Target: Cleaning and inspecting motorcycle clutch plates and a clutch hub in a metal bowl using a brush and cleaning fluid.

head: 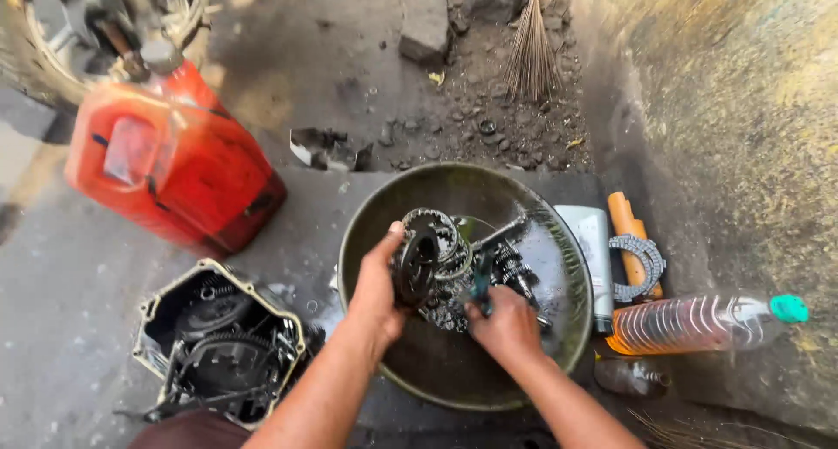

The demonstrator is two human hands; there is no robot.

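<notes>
Your left hand (pixel 377 287) fingers clamp a dark clutch gear (pixel 415 266) over the basin (pixel 559 344); your right hand (pixel 506 325) grips a blue-handled brush (pixel 481 279). That oily gear could slip and drop onto the loose parts (pixel 511 270) below.

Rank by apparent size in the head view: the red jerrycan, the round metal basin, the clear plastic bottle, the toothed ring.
1. Round metal basin, largest.
2. Red jerrycan; it lies farther from the camera, so the gap is unsure.
3. Clear plastic bottle.
4. Toothed ring, smallest.
</notes>
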